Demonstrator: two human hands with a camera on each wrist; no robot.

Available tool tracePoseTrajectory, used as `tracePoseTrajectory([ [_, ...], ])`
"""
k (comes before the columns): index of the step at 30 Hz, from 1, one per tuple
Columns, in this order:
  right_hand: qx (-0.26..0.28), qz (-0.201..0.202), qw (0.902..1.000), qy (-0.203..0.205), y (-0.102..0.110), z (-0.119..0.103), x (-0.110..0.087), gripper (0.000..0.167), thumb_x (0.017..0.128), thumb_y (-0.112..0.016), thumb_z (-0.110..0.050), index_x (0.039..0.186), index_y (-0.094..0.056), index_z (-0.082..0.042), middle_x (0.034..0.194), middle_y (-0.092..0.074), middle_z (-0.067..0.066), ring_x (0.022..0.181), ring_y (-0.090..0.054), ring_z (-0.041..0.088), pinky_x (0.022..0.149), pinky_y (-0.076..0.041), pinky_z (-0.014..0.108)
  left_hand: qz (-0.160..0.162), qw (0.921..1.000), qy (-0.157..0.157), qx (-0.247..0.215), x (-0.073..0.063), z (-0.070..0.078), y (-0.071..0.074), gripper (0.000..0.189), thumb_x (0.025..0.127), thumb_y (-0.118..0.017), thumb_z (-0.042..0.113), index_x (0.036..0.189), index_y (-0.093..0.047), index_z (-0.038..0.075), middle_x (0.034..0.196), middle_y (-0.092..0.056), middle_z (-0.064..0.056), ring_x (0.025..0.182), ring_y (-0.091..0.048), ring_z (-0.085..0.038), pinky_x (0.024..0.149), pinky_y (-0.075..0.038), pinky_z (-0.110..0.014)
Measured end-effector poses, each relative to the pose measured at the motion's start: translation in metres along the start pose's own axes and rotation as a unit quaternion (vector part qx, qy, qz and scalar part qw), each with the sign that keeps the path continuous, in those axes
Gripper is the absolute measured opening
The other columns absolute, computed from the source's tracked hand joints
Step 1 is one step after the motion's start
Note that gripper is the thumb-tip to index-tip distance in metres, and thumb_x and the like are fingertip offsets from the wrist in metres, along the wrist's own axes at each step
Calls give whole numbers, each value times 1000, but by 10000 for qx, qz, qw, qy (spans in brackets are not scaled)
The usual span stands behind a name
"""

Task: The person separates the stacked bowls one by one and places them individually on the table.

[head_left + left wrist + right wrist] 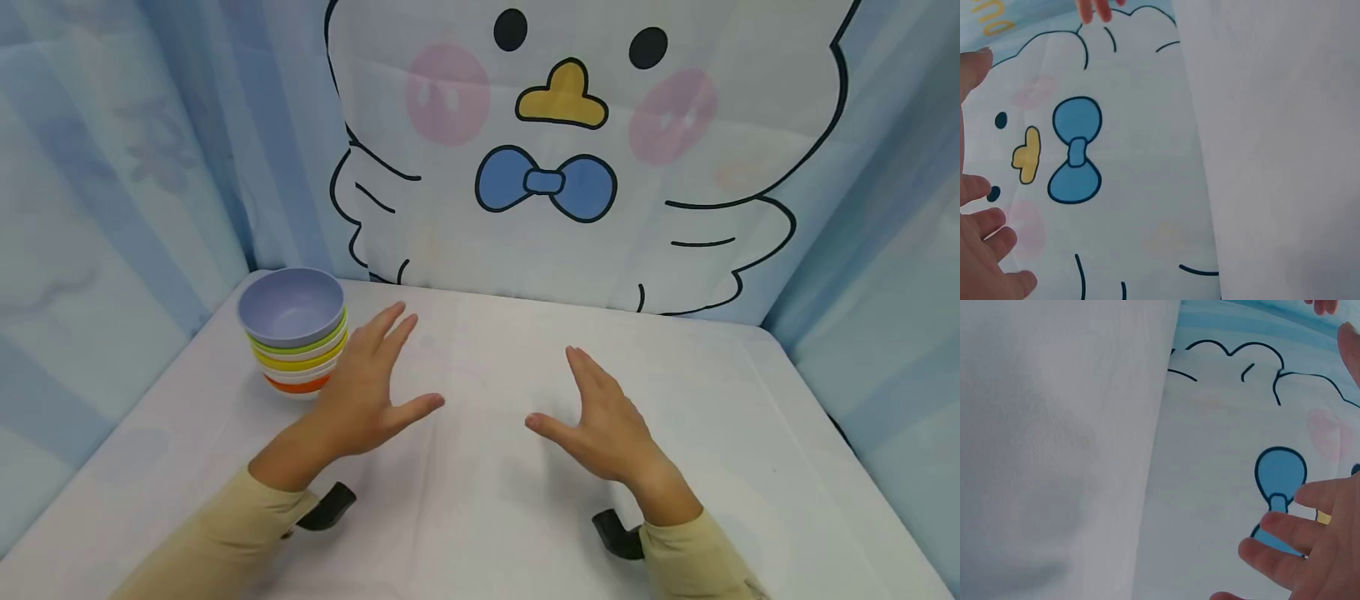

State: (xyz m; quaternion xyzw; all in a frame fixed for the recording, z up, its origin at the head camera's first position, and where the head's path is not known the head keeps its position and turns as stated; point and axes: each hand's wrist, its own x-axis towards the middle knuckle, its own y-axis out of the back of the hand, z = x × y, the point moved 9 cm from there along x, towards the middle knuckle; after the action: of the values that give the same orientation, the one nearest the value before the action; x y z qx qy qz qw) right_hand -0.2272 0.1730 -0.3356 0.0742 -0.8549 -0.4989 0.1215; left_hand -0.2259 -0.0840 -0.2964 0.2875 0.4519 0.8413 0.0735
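A stack of several nested bowls stands at the table's far left corner, with a lavender bowl (291,312) on top and green, yellow, white and orange rims below it. My left hand (360,392) is held over the table just right of the stack, overlapping its edge in the head view, fingers spread and thumb pointing right. Opposite it, my right hand (607,421) hovers with fingers extended and thumb pointing left. Neither hand holds anything. In the left wrist view the left hand (988,256) shows at the left edge; the right wrist view shows the right hand (1316,544) at lower right.
The table (480,517) has a white cover. Behind it hangs a curtain (450,225) with a cartoon face and blue bow tie, and blue curtains (97,208) close in both sides. A black curved piece (327,506) sticks out by each sleeve cuff.
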Motion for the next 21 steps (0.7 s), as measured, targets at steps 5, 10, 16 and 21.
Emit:
tracePoseTrajectory([
  [5,832,-75,9965,-70,-8,-6,6,108,82,-74,-59,160,-19,-9,163,-22,11,148,-23,33,115,-24,58,523,9971,-229,-508,-7,-10,23,100,82,-82,39,154,-28,-4,160,-22,-19,146,-22,-38,111,-26,-64],
  [10,1347,-95,9908,-39,-19,-17,15,107,80,-79,-53,161,-20,-14,163,-25,7,146,-28,31,113,-28,59,1130,9902,-339,-742,-14,-21,51,108,84,-63,69,153,-26,-6,158,-26,-24,144,-23,-43,111,-23,-66],
  [16,1787,-21,9838,169,-26,-39,25,105,79,-82,-48,161,-21,-19,162,-28,0,146,-30,25,112,-29,59,1838,9809,-80,-629,-23,-41,83,111,78,-56,80,153,-33,2,154,-35,-23,135,-36,-43,98,-38,-69],
  [21,2077,-37,9776,334,-33,-58,33,106,79,-83,-46,161,-21,-21,162,-27,-3,147,-28,23,114,-27,57,2057,9752,263,-774,-31,-65,102,98,77,-85,40,154,-34,5,153,-37,-21,130,-40,-45,93,-40,-70],
])
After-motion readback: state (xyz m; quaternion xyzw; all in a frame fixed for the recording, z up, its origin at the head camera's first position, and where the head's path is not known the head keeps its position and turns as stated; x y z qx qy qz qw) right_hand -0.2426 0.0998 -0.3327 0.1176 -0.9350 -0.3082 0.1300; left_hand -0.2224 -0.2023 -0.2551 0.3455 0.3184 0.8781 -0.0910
